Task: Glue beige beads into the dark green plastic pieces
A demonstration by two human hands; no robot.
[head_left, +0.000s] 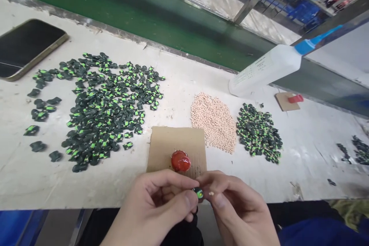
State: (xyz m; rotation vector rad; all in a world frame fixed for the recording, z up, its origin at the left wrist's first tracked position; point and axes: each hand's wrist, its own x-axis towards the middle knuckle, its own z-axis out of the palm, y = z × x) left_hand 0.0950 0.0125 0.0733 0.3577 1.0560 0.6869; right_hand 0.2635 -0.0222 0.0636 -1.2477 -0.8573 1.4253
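My left hand (pixel 157 203) pinches a small black-and-green piece (pixel 198 192) between thumb and fingers, near the table's front edge. My right hand (pixel 236 203) is closed beside it, pinching a tiny beige pellet (pixel 211 193) close to the piece. Just beyond both hands a red blob (pixel 180 161) sits on a brown cardboard square (pixel 173 142). A large spread of the same black-and-green pieces (pixel 106 103) covers the table to the left. A heap of beige pellets (pixel 215 121) and a smaller heap of black-and-green pieces (pixel 259 132) lie to the right of the cardboard.
A phone (pixel 24 48) lies face up at the far left. A white bottle with a blue cap (pixel 268 69) lies on its side at the back right, near a small cardboard with a red cap (pixel 295 98). A green belt (pixel 161 19) runs behind the white table (pixel 311 150).
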